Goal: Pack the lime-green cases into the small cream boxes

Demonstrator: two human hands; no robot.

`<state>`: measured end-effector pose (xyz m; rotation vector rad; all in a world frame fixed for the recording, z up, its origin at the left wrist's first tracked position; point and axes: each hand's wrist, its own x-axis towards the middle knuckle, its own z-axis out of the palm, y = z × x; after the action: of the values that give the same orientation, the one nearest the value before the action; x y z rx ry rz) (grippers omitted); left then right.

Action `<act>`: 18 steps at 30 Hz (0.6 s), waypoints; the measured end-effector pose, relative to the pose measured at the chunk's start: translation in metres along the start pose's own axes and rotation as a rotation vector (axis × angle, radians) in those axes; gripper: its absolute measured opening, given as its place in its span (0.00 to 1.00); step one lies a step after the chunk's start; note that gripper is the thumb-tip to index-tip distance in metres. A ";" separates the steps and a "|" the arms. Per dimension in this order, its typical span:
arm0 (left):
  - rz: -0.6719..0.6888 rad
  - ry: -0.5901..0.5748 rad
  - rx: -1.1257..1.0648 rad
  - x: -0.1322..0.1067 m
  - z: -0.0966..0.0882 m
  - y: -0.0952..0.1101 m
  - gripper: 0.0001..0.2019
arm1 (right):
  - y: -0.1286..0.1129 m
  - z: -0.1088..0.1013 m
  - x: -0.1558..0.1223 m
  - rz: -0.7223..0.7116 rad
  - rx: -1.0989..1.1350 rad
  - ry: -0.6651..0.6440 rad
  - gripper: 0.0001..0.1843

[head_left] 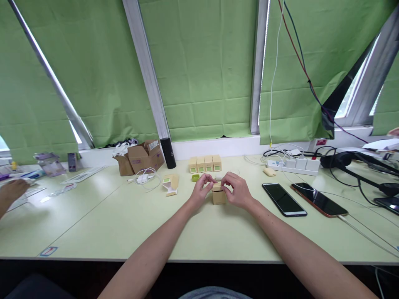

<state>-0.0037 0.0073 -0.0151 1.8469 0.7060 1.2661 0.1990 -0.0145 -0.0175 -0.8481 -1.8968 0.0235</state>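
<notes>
A small tan cardboard box (218, 196) stands on the pale green table (124, 220) in front of me. My left hand (202, 190) pinches its top from the left. My right hand (237, 190) pinches its top from the right, fingers curled over the box's upper flaps. Behind the hands, a row of several closed tan boxes with green labels (205, 164) stands side by side. A small green piece (195, 177) lies just in front of that row. One opened box (171, 184) lies on its side to the left.
Two phones (284, 199) (319, 199) lie right of my hands, with a white power strip (293, 164) and cables behind. A black cylinder (167, 153) and torn cardboard (140, 158) sit back left. Another person's hand (11, 193) rests at the far left edge.
</notes>
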 end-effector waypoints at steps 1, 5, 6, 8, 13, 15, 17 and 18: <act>0.000 -0.001 0.010 0.000 0.000 0.000 0.18 | 0.000 0.000 0.000 0.003 -0.002 -0.008 0.07; 0.003 -0.003 0.047 0.000 0.000 0.000 0.19 | -0.001 -0.001 0.001 0.007 0.010 -0.028 0.07; 0.007 -0.004 0.052 0.000 0.000 0.000 0.19 | -0.001 -0.001 0.001 0.005 0.013 -0.032 0.08; 0.015 -0.005 0.056 0.000 0.000 0.001 0.18 | -0.002 -0.001 0.001 -0.001 0.017 -0.035 0.08; 0.021 -0.006 0.061 0.000 0.000 0.003 0.17 | -0.002 -0.002 0.001 -0.021 0.036 -0.027 0.09; 0.020 -0.011 0.059 -0.001 0.000 0.003 0.16 | -0.002 -0.002 0.001 -0.023 0.042 -0.028 0.09; 0.024 -0.013 0.064 -0.001 0.000 0.004 0.16 | -0.001 -0.001 0.001 -0.022 0.043 -0.035 0.09; 0.025 -0.012 0.069 -0.001 0.000 0.004 0.16 | -0.001 -0.001 0.001 -0.020 0.043 -0.038 0.09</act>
<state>-0.0040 0.0046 -0.0118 1.9230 0.7304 1.2597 0.1991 -0.0149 -0.0158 -0.8046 -1.9337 0.0683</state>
